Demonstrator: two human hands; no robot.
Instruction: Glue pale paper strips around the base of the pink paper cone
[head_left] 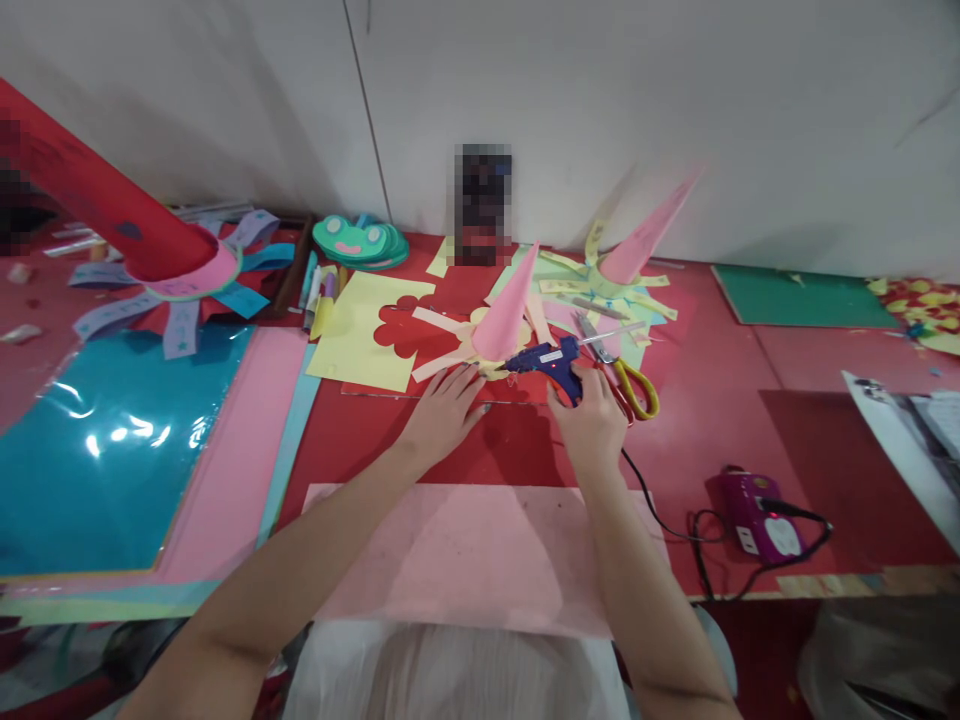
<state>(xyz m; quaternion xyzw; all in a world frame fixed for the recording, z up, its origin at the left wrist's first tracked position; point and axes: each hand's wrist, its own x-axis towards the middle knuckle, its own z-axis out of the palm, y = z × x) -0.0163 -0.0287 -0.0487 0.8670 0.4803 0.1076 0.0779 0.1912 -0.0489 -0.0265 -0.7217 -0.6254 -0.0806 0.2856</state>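
My right hand [592, 418] grips a dark blue hot glue gun [546, 358] with a clear glue stick [615, 333] at its back. The nozzle points left at the foot of a pink paper cone [509, 318]. This cone stands upright on a yellow flower-shaped paper base, with pale pink paper strips [442, 321] spreading from it. Beside the base, my left hand [447, 412] lies with fingers stretched and apart, fingertips touching its near edge. Red scalloped paper [399, 327] is under the strips. Scissors with yellow handles [637, 388] lie just right of the glue gun.
A second pink cone [646, 240] with yellow strips stands back right. Yellow paper [360, 335], markers [324, 293] and green frog cutouts [352, 243] lie to the left. A tall red paper tube [112, 200] leans there. The gun's cord runs to a purple power socket [761, 515].
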